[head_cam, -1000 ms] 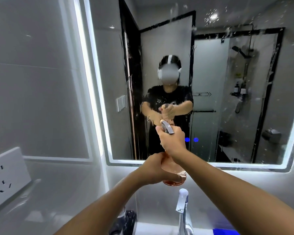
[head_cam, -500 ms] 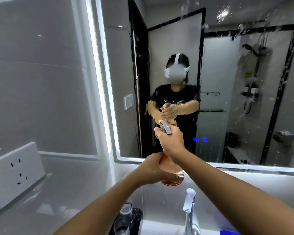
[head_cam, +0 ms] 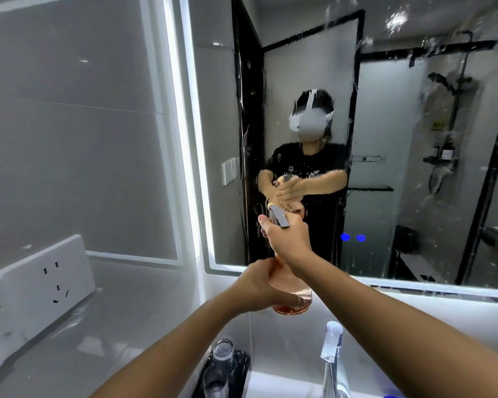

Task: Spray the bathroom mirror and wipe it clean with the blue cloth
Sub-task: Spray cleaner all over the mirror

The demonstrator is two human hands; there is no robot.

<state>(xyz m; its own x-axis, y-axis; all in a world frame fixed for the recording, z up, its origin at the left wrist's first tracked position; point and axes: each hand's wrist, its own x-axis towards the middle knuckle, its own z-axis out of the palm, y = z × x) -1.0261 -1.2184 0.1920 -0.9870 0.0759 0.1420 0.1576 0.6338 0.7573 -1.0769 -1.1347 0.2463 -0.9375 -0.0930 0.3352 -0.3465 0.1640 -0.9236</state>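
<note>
Filling most of the right side of the view, the bathroom mirror (head_cam: 414,139) hangs on the grey tiled wall (head_cam: 69,110) with a lit white strip along its left and lower edges, and its glass is streaked and spotted with wet runs and droplets, thickest near the top and down the middle. In it shows the reflection of a person in a black shirt holding a bottle out in front. Low on the left wall sits a white socket plate (head_cam: 38,280). Before the mirror's lower edge, both forearms reach in and meet on a pink, see-through spray bottle (head_cam: 292,291), which is held upright in the air above the chrome tap (head_cam: 331,360). The left hand (head_cam: 259,285) wraps its fingers around the bottle's lower body, near the base. The right hand (head_cam: 288,237) curls around the neck under the grey spray head (head_cam: 279,218), fingers closed on it; whether a finger rests on the trigger is hidden. At the bottom edge stand clear glasses on a dark tray (head_cam: 227,369). A sliver of blue at the lower right edge may be the blue cloth (head_cam: 391,395), though too little shows to be sure.
</note>
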